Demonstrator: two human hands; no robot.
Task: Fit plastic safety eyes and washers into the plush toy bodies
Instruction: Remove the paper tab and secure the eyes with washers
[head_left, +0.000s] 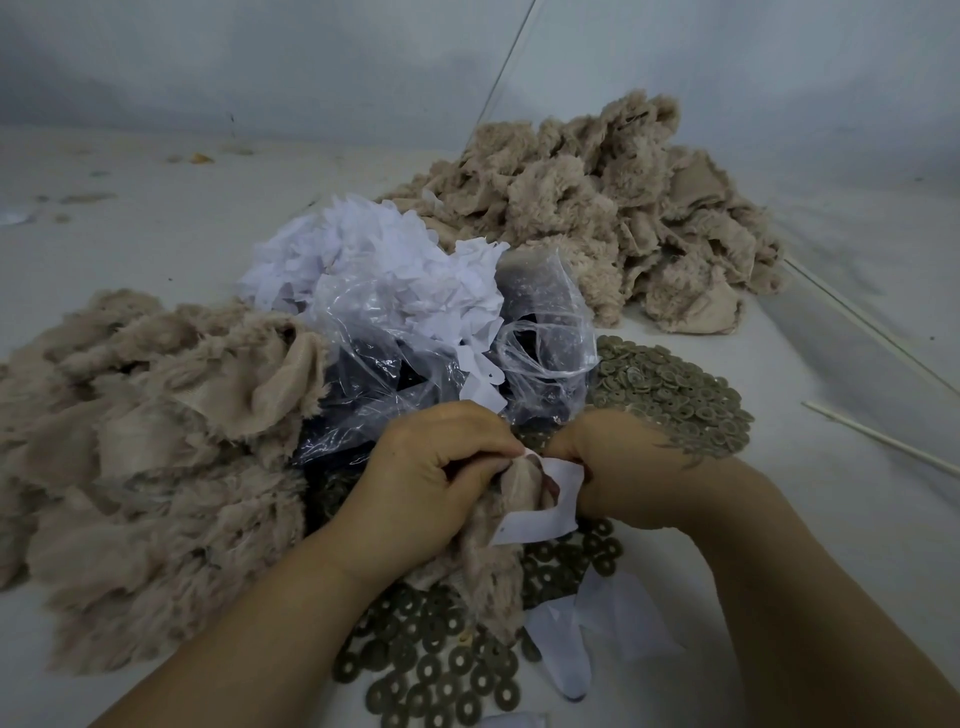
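Both hands are low over the table (156, 218), close together. The left hand (431, 478) has its fingers curled round the top of a beige plush piece (493, 566), thumb pinching the fabric edge. The right hand (628, 473) is curled too, gripping a white paper slip (550, 512) that lies against the plush; its fingertips are hidden behind the knuckles.

The plush runs long from the pinch between the hands down toward the person, upper end up at the fingers, furry tail hanging onto the washers (436, 670). Its smooth backing faces up near the top, fur lower down.

Those washers, dull olive rings, are scattered flat beneath the wrists, and a bigger heap (675, 395) sits just beyond the right hand. I can't make out any eye in the fingers.

A clear bag (415, 364) with dark contents lies right behind the hands, with a mound of white slips (374, 254) on top of it. There's one plush pile (130, 452) at the left, touching the bag, and another pile (613, 218) farther back on the right. Loose slips (618, 623) lie near the right forearm. A thin stick (883, 439) rests off to the right.
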